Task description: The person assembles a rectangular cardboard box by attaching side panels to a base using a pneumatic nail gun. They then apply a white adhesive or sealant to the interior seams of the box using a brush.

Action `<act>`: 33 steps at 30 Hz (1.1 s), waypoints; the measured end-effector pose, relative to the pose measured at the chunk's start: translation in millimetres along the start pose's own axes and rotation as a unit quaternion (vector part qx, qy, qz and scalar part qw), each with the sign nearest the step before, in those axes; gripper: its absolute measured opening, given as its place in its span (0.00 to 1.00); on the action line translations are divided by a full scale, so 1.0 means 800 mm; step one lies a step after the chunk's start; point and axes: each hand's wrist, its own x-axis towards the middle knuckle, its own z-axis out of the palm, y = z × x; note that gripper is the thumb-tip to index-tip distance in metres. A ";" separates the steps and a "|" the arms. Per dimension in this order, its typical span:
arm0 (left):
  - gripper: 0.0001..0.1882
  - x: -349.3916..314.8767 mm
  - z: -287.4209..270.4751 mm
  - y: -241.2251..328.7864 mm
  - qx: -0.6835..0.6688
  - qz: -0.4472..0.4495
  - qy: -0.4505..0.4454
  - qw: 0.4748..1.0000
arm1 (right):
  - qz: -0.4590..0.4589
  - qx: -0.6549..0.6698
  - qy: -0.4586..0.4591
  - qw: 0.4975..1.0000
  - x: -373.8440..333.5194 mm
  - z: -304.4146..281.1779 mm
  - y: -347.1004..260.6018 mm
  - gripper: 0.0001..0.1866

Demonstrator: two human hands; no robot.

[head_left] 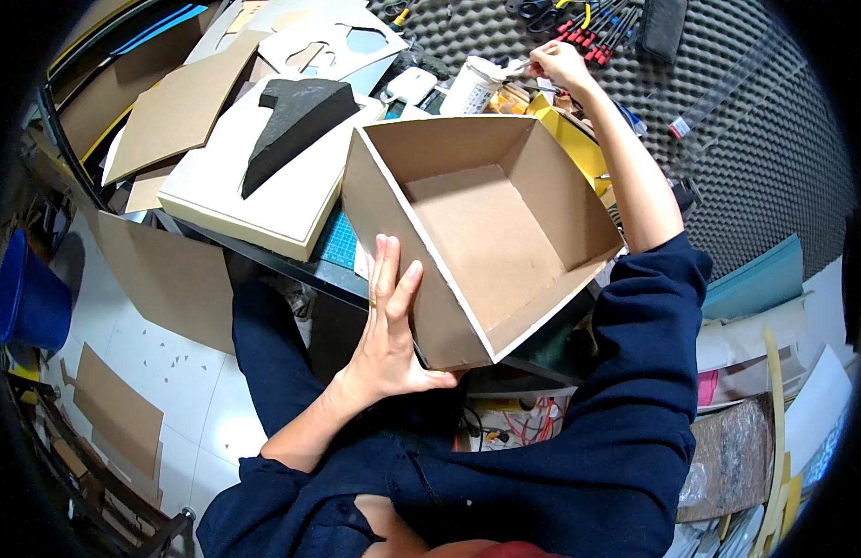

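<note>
A brown cardboard box [440, 279] with white cut edges and an open top tilts over the front of the workbench, its inside facing me. My left hand [390, 325] holds it from the left, with long fingers laid flat along the outer wall and the thumb out at the near bottom corner. Beyond the box, my right arm reaches to the back of the bench. There my right hand [559, 65] is closed in a pinch on a thin pale piece, too small to name, beside a white tub [472, 86].
Left of the box lies a cream foam slab [253, 209] bearing a dark grey foam piece [300, 121]. Cardboard sheets [184, 112] pile up farther left. Behind stand a yellow box [570, 139] and several red-tipped tools [602, 37]. A blue bucket [30, 293] is on the floor.
</note>
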 end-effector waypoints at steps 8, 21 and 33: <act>0.64 0.003 0.003 0.000 -0.014 0.005 0.000 1.000 | -0.040 -0.116 0.053 0.991 -0.010 -0.054 0.031 0.13; 0.66 0.007 0.001 0.002 0.051 -0.011 -0.014 0.999 | -0.059 0.213 0.315 0.923 -0.528 0.025 -0.156 0.14; 0.66 0.005 0.004 0.001 0.047 -0.023 -0.024 0.998 | -0.072 0.293 0.277 0.912 -0.568 0.073 -0.191 0.12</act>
